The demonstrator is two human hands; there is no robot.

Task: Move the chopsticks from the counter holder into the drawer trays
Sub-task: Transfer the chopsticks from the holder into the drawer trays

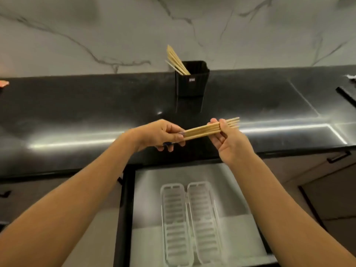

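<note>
Head view: above an open drawer (127, 209), the left hand (160, 134) and right hand (226, 139) gripped opposite ends of a chopstick bundle (202, 130). Beyond the drawer, a black holder (192, 83) held more chopsticks (177, 61). Two trays (190, 224) lay inside the drawer.

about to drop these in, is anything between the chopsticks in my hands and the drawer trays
Nothing visible. The bundle of pale wooden chopsticks, held by the left hand and right hand, sits above the open drawer; the two clear slotted plastic trays lie uncovered and empty.
</note>
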